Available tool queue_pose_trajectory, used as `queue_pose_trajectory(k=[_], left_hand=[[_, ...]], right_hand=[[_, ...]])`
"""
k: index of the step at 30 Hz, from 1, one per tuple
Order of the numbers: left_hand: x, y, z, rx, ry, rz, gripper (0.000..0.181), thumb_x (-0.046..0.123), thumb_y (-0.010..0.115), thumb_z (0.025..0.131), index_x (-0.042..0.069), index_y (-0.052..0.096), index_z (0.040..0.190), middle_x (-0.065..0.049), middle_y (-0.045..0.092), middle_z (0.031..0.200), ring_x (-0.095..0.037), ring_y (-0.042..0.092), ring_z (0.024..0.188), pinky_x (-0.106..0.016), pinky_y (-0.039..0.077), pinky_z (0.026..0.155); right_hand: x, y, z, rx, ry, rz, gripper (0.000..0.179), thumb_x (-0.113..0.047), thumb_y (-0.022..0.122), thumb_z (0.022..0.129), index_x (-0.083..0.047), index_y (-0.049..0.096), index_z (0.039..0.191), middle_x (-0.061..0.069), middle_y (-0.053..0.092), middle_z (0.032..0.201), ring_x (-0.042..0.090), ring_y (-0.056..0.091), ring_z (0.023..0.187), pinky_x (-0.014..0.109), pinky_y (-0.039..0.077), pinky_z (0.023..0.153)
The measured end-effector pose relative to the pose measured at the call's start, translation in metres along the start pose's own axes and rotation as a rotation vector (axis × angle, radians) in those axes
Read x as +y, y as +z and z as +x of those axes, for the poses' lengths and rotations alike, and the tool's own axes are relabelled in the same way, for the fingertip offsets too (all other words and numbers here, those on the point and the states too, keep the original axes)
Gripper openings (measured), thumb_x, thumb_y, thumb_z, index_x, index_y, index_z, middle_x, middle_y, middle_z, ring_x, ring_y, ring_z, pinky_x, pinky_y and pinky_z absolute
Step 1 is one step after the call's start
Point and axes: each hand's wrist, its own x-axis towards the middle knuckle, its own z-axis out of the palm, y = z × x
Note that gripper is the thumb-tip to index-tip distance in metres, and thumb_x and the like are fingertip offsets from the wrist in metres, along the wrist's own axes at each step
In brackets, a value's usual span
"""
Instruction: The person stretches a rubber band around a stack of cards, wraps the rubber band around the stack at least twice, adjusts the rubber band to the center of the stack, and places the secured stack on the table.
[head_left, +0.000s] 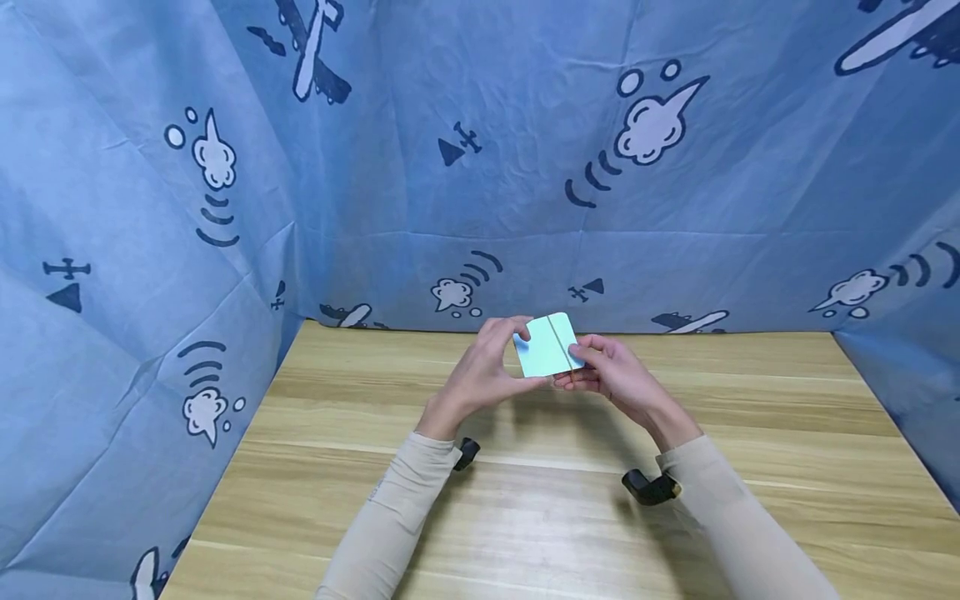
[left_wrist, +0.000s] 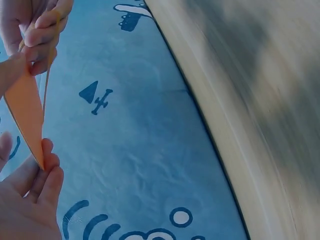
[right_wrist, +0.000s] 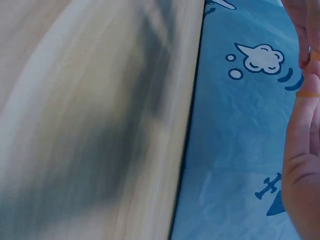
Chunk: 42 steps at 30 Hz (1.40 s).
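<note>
Both hands hold a thin square card [head_left: 542,352] above the far part of the table. Its upper face looks pale mint in the head view, and the face in the left wrist view looks orange [left_wrist: 27,112]. The left hand [head_left: 491,364] grips its left side, thumb at the near edge and fingers at the far edge. At the right side, the right hand [head_left: 611,373] pinches the card between thumb and fingers. A thin rubber band [head_left: 559,337] runs across the card. In the right wrist view the band [right_wrist: 307,94] loops over a right-hand finger, stretched off the card's underside.
The wooden table [head_left: 525,517] extends beneath both arms. Blue patterned cloth [head_left: 510,200] hangs behind it and at both sides. A black wrist mount [head_left: 649,487] juts inward from the right sleeve, and a black mount [head_left: 467,454] from the left.
</note>
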Motion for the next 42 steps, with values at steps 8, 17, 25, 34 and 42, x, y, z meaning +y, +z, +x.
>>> queue_pose_trajectory(k=[8,17,25,34,42], left_hand=[[-0.001,-0.001,-0.001,0.092,-0.055,-0.033,0.057,0.023,0.094,0.069,0.012,0.048,0.100,-0.006,0.058,0.139,-0.019,0.049,0.115,-0.033,0.045,0.094],[-0.001,-0.002,0.001,0.052,-0.154,-0.062,0.060,0.026,0.094,0.070,0.012,0.052,0.111,-0.002,0.060,0.135,-0.018,0.050,0.114,-0.034,0.045,0.094],[0.001,-0.006,0.002,-0.015,-0.190,-0.042,0.073,0.030,0.094,0.070,0.019,0.057,0.132,0.002,0.059,0.132,-0.016,0.050,0.114,-0.037,0.047,0.095],[0.001,-0.009,0.002,-0.107,-0.086,0.098,0.074,0.033,0.088,0.078,0.031,0.056,0.145,-0.007,0.055,0.138,-0.023,0.048,0.123,-0.040,0.045,0.102],[-0.003,-0.006,-0.001,-0.117,-0.055,0.082,0.079,0.033,0.089,0.076,0.025,0.054,0.147,-0.005,0.056,0.136,-0.022,0.047,0.124,-0.037,0.046,0.099]], right_hand=[[0.010,0.003,-0.008,-0.128,-0.076,-0.061,0.027,0.009,0.038,0.098,0.020,0.060,0.110,0.023,0.069,0.106,0.027,0.071,0.098,0.045,0.054,0.093],[0.018,0.019,-0.015,-0.088,-0.432,-0.386,0.006,0.007,0.069,0.090,0.004,0.074,0.091,0.025,0.065,0.105,0.019,0.064,0.098,0.032,0.058,0.080],[0.017,0.035,-0.018,0.016,-0.492,-0.455,0.022,0.002,0.073,0.088,-0.002,0.077,0.109,0.011,0.064,0.095,0.021,0.060,0.078,0.025,0.054,0.064],[0.023,0.044,-0.019,0.106,-0.818,-0.774,0.034,0.002,0.079,0.083,-0.007,0.077,0.115,0.000,0.064,0.099,0.012,0.055,0.077,0.019,0.045,0.060],[0.018,0.044,-0.013,0.311,-1.037,-1.157,0.046,-0.051,0.060,0.096,-0.018,0.074,0.125,0.012,0.058,0.099,0.028,0.053,0.086,0.040,0.041,0.072]])
